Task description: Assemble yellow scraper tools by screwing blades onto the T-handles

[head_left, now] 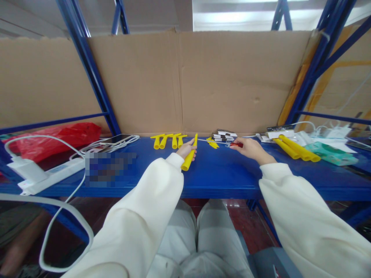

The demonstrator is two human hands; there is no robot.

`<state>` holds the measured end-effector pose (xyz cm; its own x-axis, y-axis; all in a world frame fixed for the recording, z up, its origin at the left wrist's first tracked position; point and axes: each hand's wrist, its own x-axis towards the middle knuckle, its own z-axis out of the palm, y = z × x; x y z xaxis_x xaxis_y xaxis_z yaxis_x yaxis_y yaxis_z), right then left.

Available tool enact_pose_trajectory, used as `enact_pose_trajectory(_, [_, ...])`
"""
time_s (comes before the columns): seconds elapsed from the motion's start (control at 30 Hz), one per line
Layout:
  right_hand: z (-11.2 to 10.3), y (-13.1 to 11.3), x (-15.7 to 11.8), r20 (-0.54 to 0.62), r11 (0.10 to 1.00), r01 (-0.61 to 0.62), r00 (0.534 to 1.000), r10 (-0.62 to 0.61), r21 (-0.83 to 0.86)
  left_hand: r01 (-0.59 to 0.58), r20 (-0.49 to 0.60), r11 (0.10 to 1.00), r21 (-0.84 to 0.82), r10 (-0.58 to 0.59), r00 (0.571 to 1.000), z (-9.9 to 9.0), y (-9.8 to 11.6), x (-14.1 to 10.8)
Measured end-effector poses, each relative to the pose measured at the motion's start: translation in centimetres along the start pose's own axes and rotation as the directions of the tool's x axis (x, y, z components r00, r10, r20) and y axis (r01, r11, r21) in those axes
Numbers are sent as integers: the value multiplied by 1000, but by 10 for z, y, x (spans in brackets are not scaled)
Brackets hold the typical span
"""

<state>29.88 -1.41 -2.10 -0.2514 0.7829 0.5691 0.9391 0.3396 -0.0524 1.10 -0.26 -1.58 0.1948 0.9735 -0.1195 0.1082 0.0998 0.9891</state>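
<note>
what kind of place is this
Probably a small workshop or assembly bench: blue metal shelving backed with cardboard, a row of yellow tapered tubes, and a white power strip.

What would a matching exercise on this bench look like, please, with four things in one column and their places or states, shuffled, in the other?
Things:
1. Left hand
2. Red handle
3. Red bag
4. Green packet

Places or states:
A. Right of a group of yellow tubes
B. Behind the white power strip
C. Holding a single yellow tube
D. Held in the right hand

Right pairs: 1-C, 2-D, 3-B, 4-A
</note>
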Motion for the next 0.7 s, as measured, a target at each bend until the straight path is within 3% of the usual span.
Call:
enact_pose_trajectory(0.33, [3, 1, 3, 26, 999, -40, 999, 39, 36, 20, -2, 1000, -4, -20, 1000, 1, 2, -2])
enact_pose_trajectory(0.57, [2, 3, 1, 52, 999, 43, 998, -43, 9, 7, 23, 1000, -13, -7, 1000, -2, 0, 2])
enact_pose_trajectory(0.7, [0, 1, 0, 73, 1000, 7, 997, -6, -12, 9, 12, 1000, -3, -9, 1000, 0, 2, -3])
